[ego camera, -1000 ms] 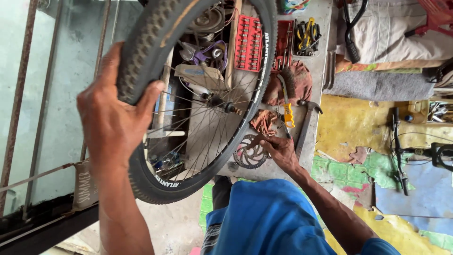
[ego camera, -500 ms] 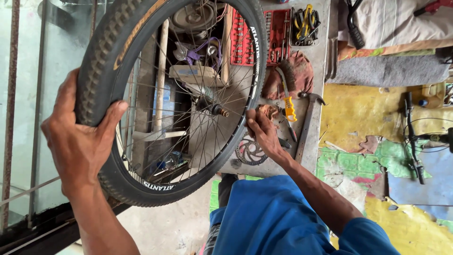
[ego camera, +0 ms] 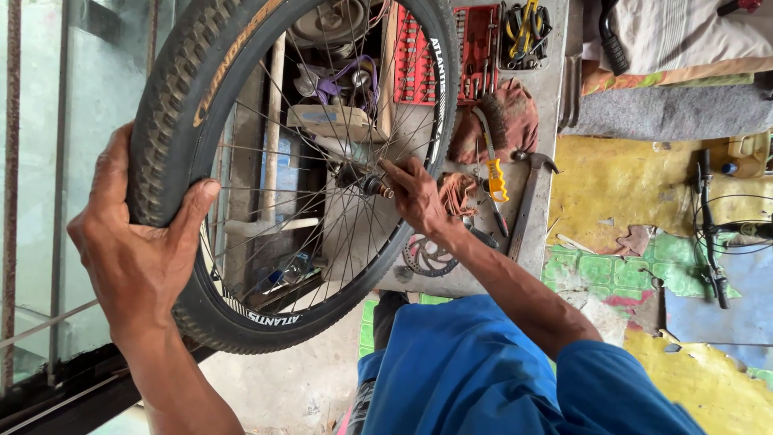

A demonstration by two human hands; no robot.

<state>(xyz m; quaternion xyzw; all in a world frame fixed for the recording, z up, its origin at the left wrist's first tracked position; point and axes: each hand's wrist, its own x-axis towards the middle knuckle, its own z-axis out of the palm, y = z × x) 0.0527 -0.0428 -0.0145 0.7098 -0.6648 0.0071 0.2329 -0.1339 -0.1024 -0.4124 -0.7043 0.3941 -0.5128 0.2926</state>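
A person in a blue shirt holds a spoked bicycle wheel upright in front of a cluttered workbench. The left hand wraps the knobbly black tyre at the wheel's near edge, thumb hooked over the inner side towards the rim and the other fingers curled around the tread, so the tyre sits deep in the grip. The right hand reaches in from the far side of the wheel, its fingertips pressed together on the end of the axle at the hub, pinching it between the spokes.

Behind the wheel, a red tool case lies open on the bench with rows of small bits and sockets set in its slots. Beside it a small tray holds yellow-handled pliers and cutters. A hammer, a yellow-handled tool, a rust-coloured rag and a brake disc rotor lie loose on the bench top near the right wrist.
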